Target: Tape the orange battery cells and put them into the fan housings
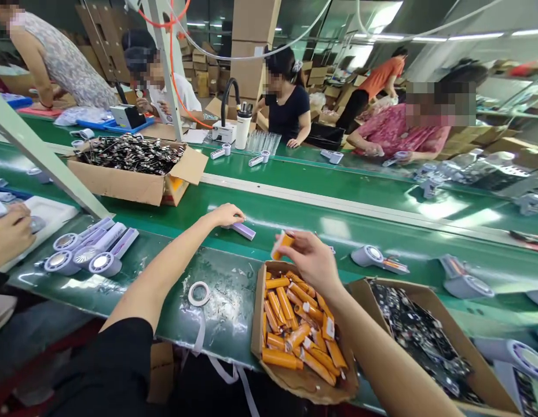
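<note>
My left hand (227, 215) reaches out over the green belt, its fingers closed on a lavender handheld fan casing (243, 230). Only the handle shows; the palm and fingers cover the other end. My right hand (314, 259) pinches an orange battery (281, 245) with a white patch on it, above the far edge of a cardboard box (256, 324). Many orange batteries (286, 304) lie loose in that box, some with white tape on them. Right of my right hand, a fan with an open handle (369, 255) rests on the belt.
A box of dark circuit boards (418, 333) stands at the right. Several fans (104, 264) and a tape roll (199, 293) lie at left. Beyond the near belt stands a box of wired parts (116, 179). A slanted metal post (51, 156) rises at left. Co-workers sit opposite.
</note>
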Demonstrator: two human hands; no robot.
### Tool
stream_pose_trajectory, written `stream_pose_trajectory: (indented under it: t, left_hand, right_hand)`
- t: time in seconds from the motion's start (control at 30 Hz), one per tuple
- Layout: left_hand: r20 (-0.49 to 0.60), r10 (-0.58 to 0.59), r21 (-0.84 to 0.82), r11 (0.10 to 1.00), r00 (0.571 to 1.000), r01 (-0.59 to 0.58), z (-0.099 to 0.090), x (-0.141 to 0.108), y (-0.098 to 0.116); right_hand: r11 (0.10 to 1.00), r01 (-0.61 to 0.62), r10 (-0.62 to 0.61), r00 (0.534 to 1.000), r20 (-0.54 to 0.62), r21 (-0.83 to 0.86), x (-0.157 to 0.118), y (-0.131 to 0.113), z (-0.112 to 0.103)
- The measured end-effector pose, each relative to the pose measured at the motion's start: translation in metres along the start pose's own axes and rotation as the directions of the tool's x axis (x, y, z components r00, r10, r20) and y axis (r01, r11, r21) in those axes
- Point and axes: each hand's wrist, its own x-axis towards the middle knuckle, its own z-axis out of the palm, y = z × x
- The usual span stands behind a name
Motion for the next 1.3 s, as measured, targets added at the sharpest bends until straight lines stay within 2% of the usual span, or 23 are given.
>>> stream_pose_trajectory:
  t: [0.07, 0.13, 0.23, 0.3, 0.37, 0.47, 0.57, 0.67, 0.8, 0.9, 1.0, 1.1, 1.17, 1.23, 1.3]
  left_hand:
    - [-0.076, -0.035, -0.008, 0.999, 0.996, 0.034, 0.007, -0.003, 0.004]
    - [-0.122, -0.052, -0.012, 0.999, 0.991, 0.051, 0.015, -0.005, 0.009]
    - [-0.142, -0.063, -0.019, 0.998, 0.988, 0.061, 0.023, -0.003, 0.012]
    - [-0.137, -0.074, -0.024, 0.997, 0.988, 0.072, 0.025, 0.000, 0.013]
    - [-0.125, -0.091, -0.031, 0.996, 0.988, 0.088, 0.025, 0.003, 0.015]
    - [-0.109, -0.113, -0.038, 0.993, 0.988, 0.110, 0.022, 0.005, 0.020]
    - [-0.102, -0.134, -0.036, 0.991, 0.986, 0.131, 0.019, 0.006, 0.024]
    - [-0.105, -0.167, -0.042, 0.986, 0.980, 0.163, 0.017, 0.008, 0.027]
    - [-0.126, -0.205, -0.062, 0.978, 0.971, 0.198, 0.016, 0.009, 0.033]
    - [-0.145, -0.221, -0.071, 0.974, 0.964, 0.213, 0.017, 0.006, 0.041]
    - [-0.173, -0.231, -0.069, 0.972, 0.957, 0.223, 0.014, 0.003, 0.049]
    - [-0.204, -0.215, -0.067, 0.976, 0.955, 0.206, 0.006, 0.002, 0.057]
    - [-0.231, -0.186, -0.067, 0.982, 0.955, 0.175, 0.003, -0.001, 0.064]
    - [-0.289, -0.135, -0.062, 0.991, 0.948, 0.122, 0.005, -0.020, 0.073]
    - [-0.357, -0.065, -0.050, 0.997, 0.932, 0.051, 0.014, -0.066, 0.080]
  right_hand:
    - [0.989, 0.041, -0.028, 0.995, 0.096, -0.142, 0.051, 0.022, 0.023]
    - [0.942, 0.061, -0.001, 0.984, 0.180, -0.331, 0.089, 0.042, 0.043]
    - [0.872, 0.092, 0.036, 0.967, 0.251, -0.482, 0.112, 0.058, 0.058]
    - [0.864, 0.133, 0.024, 0.952, 0.305, -0.485, 0.110, 0.062, 0.060]
    - [0.837, 0.224, -0.026, 0.928, 0.373, -0.499, 0.101, 0.065, 0.057]
    - [0.712, 0.392, -0.147, 0.895, 0.422, -0.583, 0.093, 0.077, 0.053]
    - [0.613, 0.449, -0.204, 0.885, 0.419, -0.650, 0.098, 0.090, 0.055]
    - [0.560, 0.427, -0.143, 0.894, 0.425, -0.710, 0.104, 0.091, 0.060]
    - [0.460, 0.363, 0.018, 0.908, 0.418, -0.810, 0.101, 0.078, 0.069]
    - [0.398, 0.366, 0.117, 0.889, 0.442, -0.841, 0.099, 0.062, 0.079]
    - [0.383, 0.383, 0.187, 0.859, 0.476, -0.841, 0.103, 0.040, 0.084]
    - [0.444, 0.359, 0.249, 0.831, 0.498, -0.821, 0.105, 0.015, 0.075]
    - [0.496, 0.308, 0.266, 0.836, 0.479, -0.812, 0.095, 0.000, 0.055]
    - [0.565, 0.247, 0.223, 0.873, 0.434, -0.787, 0.066, -0.013, 0.024]
    - [0.685, 0.190, 0.125, 0.921, 0.370, -0.703, 0.015, -0.026, -0.012]
